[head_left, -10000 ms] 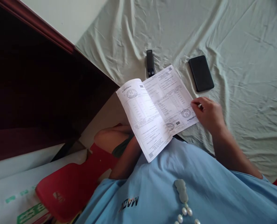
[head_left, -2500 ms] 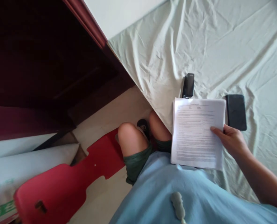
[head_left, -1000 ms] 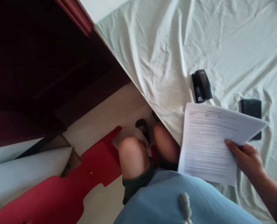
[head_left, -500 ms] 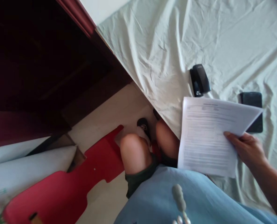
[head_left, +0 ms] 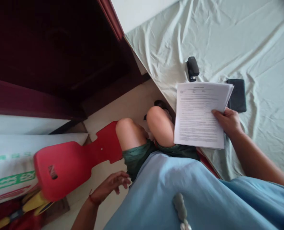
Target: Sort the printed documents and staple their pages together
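Shirt [head_left: 166, 179] nearest, pendant [head_left: 179, 206] hanging over it. Left hand [head_left: 111, 185] by the shorts [head_left: 137, 156], fingers loosely curled, nothing held. Further out: paper stack [head_left: 197, 118] just beside the right knee [head_left: 159, 124], over the edge of the pale cloth [head_left: 264, 48]; resting or slightly lifted, can't tell. Right hand [head_left: 229, 123] clamped on the stack's right edge, thumb on top, other fingers mostly hidden beneath. Handling, best guess: light, floppy, little stiffness beyond the pinch, dry but slick sheet on sheet. Upper right corner fanned, so expect slip between layers. Stapled or loose: can't see; treat as loose. Should crease easily rather than tear: keep thumb flat, no digging in. Better hold: both long edges, thumbs on top, fingers flat under; left edge free for that. Beyond: black case [head_left: 237, 95] just by the upper right corner, then stapler [head_left: 193, 67] right past the top edge, contact unclear.
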`<state>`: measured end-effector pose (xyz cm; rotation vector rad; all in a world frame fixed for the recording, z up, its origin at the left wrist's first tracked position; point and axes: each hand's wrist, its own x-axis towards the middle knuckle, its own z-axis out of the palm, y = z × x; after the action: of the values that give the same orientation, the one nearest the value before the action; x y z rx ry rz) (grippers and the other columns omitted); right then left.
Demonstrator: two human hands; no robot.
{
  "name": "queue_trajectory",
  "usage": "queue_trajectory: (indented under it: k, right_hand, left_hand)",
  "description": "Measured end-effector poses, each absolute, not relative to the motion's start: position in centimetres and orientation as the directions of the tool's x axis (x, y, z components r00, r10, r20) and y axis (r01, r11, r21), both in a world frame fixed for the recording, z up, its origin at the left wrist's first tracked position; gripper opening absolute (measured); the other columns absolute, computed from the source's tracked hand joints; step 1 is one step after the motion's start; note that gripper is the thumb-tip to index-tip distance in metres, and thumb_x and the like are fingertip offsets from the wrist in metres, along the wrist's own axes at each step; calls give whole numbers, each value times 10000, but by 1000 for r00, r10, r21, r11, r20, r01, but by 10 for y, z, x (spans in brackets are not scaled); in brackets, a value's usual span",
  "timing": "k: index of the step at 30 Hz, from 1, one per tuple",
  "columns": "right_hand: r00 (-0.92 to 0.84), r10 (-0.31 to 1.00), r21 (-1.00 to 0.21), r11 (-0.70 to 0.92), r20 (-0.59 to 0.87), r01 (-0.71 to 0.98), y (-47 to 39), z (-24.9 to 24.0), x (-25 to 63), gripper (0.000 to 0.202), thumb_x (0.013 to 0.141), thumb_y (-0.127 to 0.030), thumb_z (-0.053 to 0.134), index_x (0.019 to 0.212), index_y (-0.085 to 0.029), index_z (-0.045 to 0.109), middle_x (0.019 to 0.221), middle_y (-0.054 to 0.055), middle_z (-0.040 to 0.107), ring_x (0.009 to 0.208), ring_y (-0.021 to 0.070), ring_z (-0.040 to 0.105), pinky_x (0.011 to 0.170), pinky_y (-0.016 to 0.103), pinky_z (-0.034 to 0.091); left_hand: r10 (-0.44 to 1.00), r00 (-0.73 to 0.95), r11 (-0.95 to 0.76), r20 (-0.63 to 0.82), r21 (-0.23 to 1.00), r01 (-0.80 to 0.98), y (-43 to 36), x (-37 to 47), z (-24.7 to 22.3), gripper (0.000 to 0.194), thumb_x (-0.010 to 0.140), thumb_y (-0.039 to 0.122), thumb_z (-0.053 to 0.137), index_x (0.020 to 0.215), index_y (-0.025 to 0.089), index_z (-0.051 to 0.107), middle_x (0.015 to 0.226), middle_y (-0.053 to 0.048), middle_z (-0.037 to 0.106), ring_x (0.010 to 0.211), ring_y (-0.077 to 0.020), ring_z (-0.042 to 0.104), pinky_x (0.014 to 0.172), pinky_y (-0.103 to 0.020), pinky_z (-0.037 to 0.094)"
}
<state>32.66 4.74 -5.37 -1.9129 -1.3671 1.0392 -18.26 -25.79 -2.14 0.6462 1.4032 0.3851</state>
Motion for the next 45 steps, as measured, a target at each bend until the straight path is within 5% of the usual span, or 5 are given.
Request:
queue_trajectory:
  k: [9, 15, 23, 39, 45]
  right_hand:
    - [121, 891, -897, -441, -438, 7, 43, -32, 301, 334, 651, -403, 938, 875, -200, 794, 787, 49, 791, 657, 196, 705, 651, 324, 598]
    - [-11, 920, -920, -391, -391, -34, 47, -45, 283, 407, 698, -497, 935, 962, -219, 798, 828, 34, 810, 703, 228, 754, 664, 355, 642]
    - [-4, 924, -923, -381, -381, -48, 45, -57, 284, 356, 766, -505, 871, 977, -238, 764, 826, 23, 803, 646, 222, 738, 582, 343, 608]
    - [-74, 920, -921, -388, -385, -31, 40, -50, 296, 472, 874, -656, 745, 1110, -249, 711, 894, 47, 791, 767, 244, 765, 636, 349, 624]
    - [207, 978, -823, -84, 42, 562, 49, -39, 314, 423, 921, -448, 662, 1289, -245, 615, 1128, 102, 757, 1001, 288, 742, 844, 471, 636]
  left_hand:
    - [973, -69, 223, -220, 974, 37, -94, -58, -20, 556, 1034, 651, 584, 1286, 168, 694, 1347, -166, 718, 1220, -267, 693, 949, -368, 610]
    - [960, 85, 277, -267, 951, -135, -23, 8, -36, 785, 934, 708, 711, 1475, 148, 611, 1474, -174, 685, 1432, -345, 604, 1244, -496, 458]
    - [778, 163, 614, -607, 681, -400, -35, 18, -67, 651, 727, 597, 942, 1120, 93, 819, 1100, -176, 824, 1128, -373, 772, 1122, -569, 555]
    - [851, 114, 511, -513, 759, -403, 2, 35, -67, 717, 770, 739, 855, 1069, 89, 804, 973, -152, 822, 1101, -362, 777, 1044, -502, 590]
    - [867, 129, 496, -481, 807, -320, 8, 46, -75, 729, 759, 801, 815, 969, 102, 809, 951, -135, 821, 967, -313, 791, 924, -443, 626]
